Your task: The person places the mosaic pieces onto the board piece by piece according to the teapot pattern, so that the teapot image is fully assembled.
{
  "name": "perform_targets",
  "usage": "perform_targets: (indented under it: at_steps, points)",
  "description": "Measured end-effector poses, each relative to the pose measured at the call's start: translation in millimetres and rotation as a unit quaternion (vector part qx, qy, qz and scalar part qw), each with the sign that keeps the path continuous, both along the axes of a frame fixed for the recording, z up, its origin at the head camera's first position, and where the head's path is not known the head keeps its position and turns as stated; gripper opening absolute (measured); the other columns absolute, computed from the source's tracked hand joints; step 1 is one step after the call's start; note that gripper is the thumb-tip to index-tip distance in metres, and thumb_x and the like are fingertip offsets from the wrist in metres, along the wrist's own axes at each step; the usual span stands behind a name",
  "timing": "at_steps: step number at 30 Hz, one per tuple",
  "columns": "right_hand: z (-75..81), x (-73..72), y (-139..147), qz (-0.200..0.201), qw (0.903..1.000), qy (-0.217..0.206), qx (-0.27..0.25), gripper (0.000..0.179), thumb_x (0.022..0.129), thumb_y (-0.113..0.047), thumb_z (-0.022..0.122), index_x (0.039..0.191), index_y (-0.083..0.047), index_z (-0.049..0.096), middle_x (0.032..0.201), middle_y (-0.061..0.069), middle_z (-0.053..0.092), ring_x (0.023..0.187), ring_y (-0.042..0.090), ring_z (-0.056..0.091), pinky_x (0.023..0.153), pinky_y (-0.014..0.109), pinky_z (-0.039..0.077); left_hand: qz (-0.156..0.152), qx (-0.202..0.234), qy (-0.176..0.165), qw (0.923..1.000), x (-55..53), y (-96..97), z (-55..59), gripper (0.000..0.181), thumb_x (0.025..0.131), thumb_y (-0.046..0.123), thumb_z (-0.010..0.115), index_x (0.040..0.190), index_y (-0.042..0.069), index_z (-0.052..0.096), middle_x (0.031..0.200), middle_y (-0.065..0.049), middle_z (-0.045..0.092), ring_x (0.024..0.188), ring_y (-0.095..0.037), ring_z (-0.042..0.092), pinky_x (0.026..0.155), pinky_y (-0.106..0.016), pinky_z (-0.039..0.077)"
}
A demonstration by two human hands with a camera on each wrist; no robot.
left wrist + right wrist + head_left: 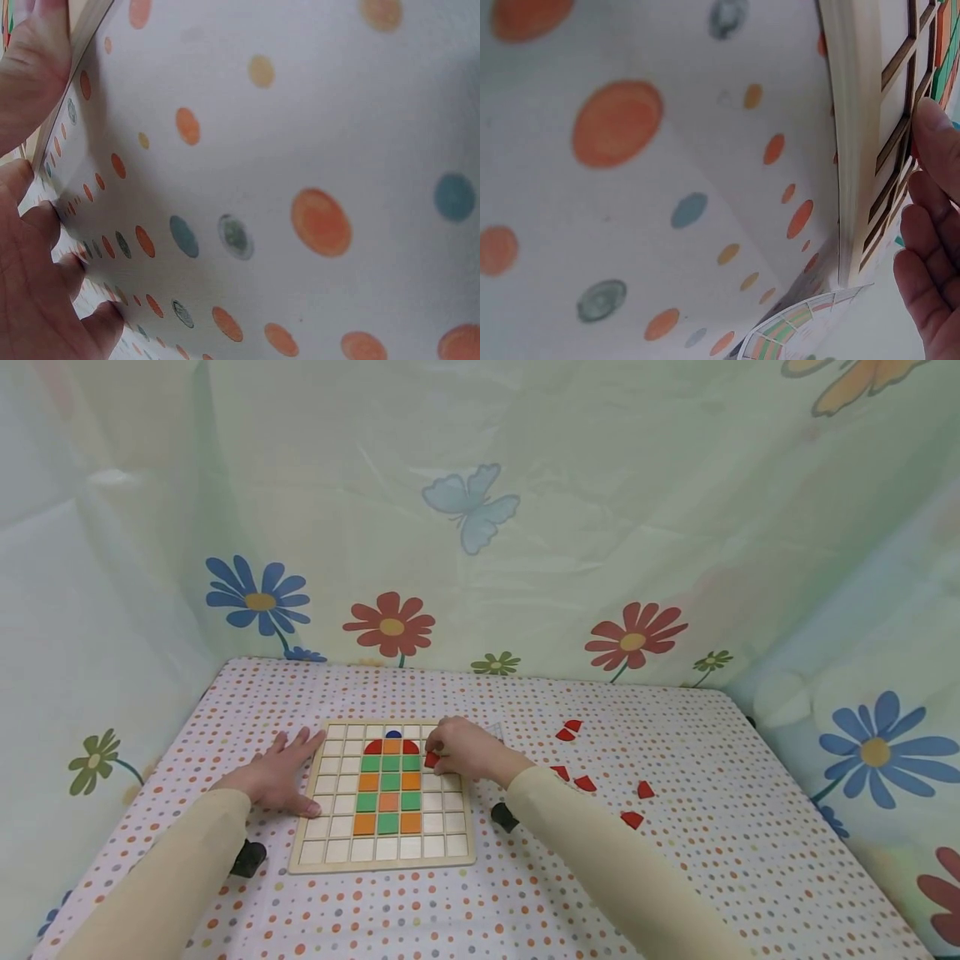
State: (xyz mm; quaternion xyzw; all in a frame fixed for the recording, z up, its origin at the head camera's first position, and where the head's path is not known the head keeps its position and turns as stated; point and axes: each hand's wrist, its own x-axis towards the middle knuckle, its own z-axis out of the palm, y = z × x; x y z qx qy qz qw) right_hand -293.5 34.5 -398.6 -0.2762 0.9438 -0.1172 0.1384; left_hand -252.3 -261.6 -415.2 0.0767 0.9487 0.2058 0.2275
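Board (326,783) smooth matt wood; backdrop (315,493) glossy, plastic-looking; sheet (791,326) paper.

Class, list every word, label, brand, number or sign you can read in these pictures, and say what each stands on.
No readable text anywhere.
Grid board: none visible; coloured pieces only.
Printed sheet: coloured grid; any writing is too small or blurred to read.
Two black objects: any marking is too small to read.
Tablecloth: dots, no lettering.
Backdrop: flowers and butterflies, no lettering.
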Motion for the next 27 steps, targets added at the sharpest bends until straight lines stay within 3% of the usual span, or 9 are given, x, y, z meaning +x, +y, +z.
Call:
perform_targets:
  at_steps: [15,23,27]
  points:
    - [3.8,5.8,-0.4,-0.002,0.9996,-0.021,-0.019,0.027,0.093,-0.012,0.076,0.119,-0.008,0.075,0.115,0.005,0.069,0.103,0.017,0.063,0.096,0.031,0.056,0.010,0.000,0.005,0.9999,5.7,2.6,5.5,0.123,0.073,0.031,0.093,0.163,0.001,0.014,0.168,-0.032,0.002,0.151,-0.060,-0.007,0.120,-0.076,0.004]
    - [3.0,8.0,2.7,0.000,0.9991,0.037,0.019,0.017,0.100,-0.008,0.066,0.112,-0.008,0.078,0.110,0.005,0.072,0.103,0.017,0.065,0.095,0.031,0.057,0.002,-0.004,0.009,1.0000,4.6,2.6,7.8,0.124,0.073,0.031,0.092,0.163,0.001,0.013,0.167,-0.032,0.002,0.151,-0.061,-0.007,0.119,-0.076,0.005]
    - [2.3,9.9,2.4,0.001,0.9988,0.041,0.026,0.019,0.100,-0.008,0.064,0.112,-0.008,0.078,0.112,0.005,0.073,0.107,0.017,0.066,0.097,0.031,0.058,0.001,-0.002,0.008,1.0000,4.4,3.1,7.6,0.123,0.073,0.031,0.092,0.162,0.000,0.013,0.167,-0.033,0.002,0.151,-0.061,-0.007,0.119,-0.076,0.005]
